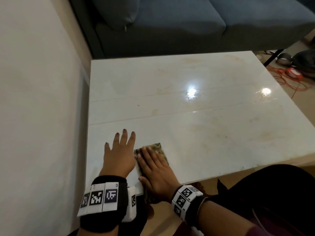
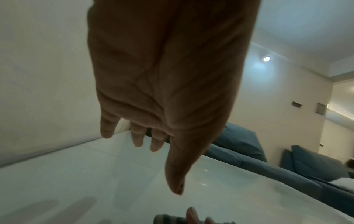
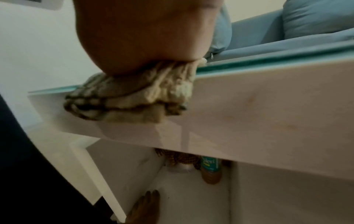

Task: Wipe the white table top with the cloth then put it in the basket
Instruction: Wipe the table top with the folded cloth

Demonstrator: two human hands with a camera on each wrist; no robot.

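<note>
The glossy white table top (image 1: 187, 116) carries faint brownish smears. A folded checked cloth (image 1: 159, 148) lies at its near left edge. My right hand (image 1: 151, 160) presses flat on the cloth with straight fingers. In the right wrist view the cloth (image 3: 134, 98) bulges over the table's front edge under the heel of my right hand (image 3: 143, 37). My left hand (image 1: 119, 150) rests flat on the table just left of the cloth, fingers spread and holding nothing. In the left wrist view, my left hand (image 2: 153, 136) shows straight fingers. A woven brown thing (image 3: 180, 157) under the table may be the basket.
A blue sofa (image 1: 187, 23) stands right behind the table and a pale wall (image 1: 34, 99) runs along its left side. Red cable (image 1: 293, 74) and dark items lie on the floor at the far right. A bottle (image 3: 210, 169) stands under the table.
</note>
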